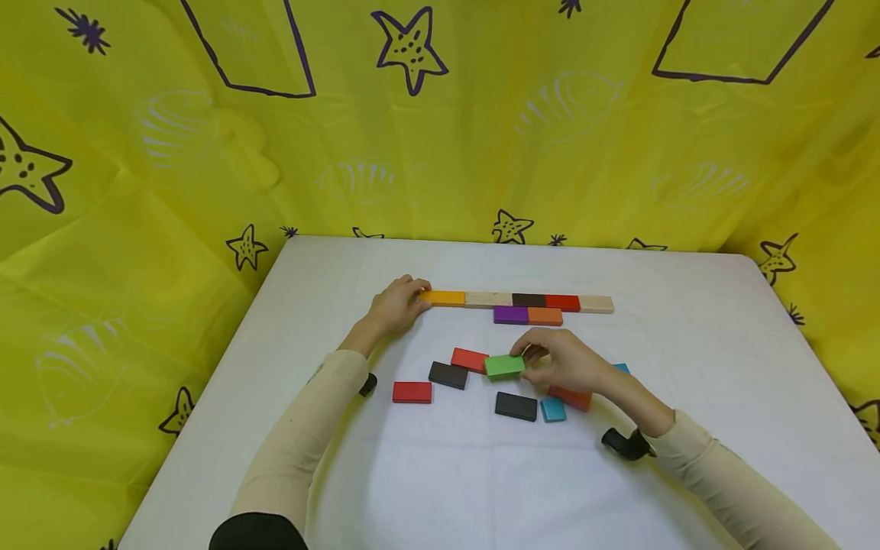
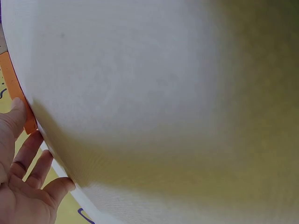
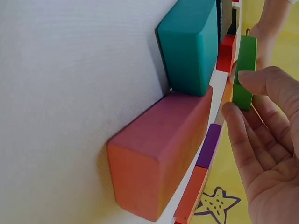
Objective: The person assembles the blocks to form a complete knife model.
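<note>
My right hand [image 1: 567, 360] pinches a green wooden block [image 1: 504, 367] by its right end, between thumb and fingers, over the loose blocks. In the right wrist view the green block [image 3: 247, 51] is held clear of its neighbours. My left hand [image 1: 397, 307] is at the left end of a row of blocks, thumb and fingers on the yellow-orange block [image 1: 443, 299]. To its right in line lie a plain wood block [image 1: 489, 300], a dark brown one [image 1: 528, 300], a red one [image 1: 562, 303] and another plain one [image 1: 596, 305]. Purple [image 1: 511, 315] and orange [image 1: 545, 316] blocks touch the row's near side.
Loose blocks lie on the white table [image 1: 440, 473]: red ones [image 1: 412, 393], dark ones [image 1: 516, 406], a teal one [image 1: 553, 409] and an orange-red one [image 1: 574, 399] partly under my right hand. A blue block [image 1: 622, 367] is mostly hidden by my right wrist. A yellow curtain [image 1: 440, 137] stands behind.
</note>
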A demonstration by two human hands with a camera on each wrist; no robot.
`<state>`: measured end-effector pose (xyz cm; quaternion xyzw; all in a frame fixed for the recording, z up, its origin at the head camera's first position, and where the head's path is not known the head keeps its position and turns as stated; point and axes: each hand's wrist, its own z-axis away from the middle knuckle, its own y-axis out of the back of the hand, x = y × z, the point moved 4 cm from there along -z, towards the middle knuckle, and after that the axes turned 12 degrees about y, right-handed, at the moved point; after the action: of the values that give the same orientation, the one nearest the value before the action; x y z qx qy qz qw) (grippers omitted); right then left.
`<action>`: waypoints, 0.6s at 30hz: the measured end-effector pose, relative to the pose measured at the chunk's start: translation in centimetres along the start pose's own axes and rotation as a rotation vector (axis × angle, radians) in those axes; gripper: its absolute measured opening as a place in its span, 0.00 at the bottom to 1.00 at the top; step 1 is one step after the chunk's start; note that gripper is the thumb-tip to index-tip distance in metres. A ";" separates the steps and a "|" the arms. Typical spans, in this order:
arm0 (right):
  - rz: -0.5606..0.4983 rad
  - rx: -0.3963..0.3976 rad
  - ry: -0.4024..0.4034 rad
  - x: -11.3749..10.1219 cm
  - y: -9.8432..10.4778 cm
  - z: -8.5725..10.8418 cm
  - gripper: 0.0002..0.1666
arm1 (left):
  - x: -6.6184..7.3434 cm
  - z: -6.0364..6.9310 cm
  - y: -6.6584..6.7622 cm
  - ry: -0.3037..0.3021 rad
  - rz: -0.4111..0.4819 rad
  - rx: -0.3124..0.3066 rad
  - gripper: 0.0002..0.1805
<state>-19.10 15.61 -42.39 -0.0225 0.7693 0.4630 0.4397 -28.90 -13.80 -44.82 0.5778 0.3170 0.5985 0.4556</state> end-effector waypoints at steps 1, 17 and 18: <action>0.002 0.009 -0.001 0.1 0.1 0.0 0.18 | 0.0 0.0 0.0 0.000 -0.001 0.001 0.18; 0.095 0.146 -0.087 2.2 1.2 -0.6 0.18 | -0.1 -0.1 -0.2 0.011 0.011 -0.003 0.19; 0.095 0.148 -0.091 2.3 1.3 -0.6 0.18 | -0.1 -0.1 -0.2 0.010 0.011 -0.004 0.19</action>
<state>-21.50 16.78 -43.02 0.0676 0.7807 0.4260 0.4523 -28.95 -13.82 -45.04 0.5755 0.3150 0.6045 0.4518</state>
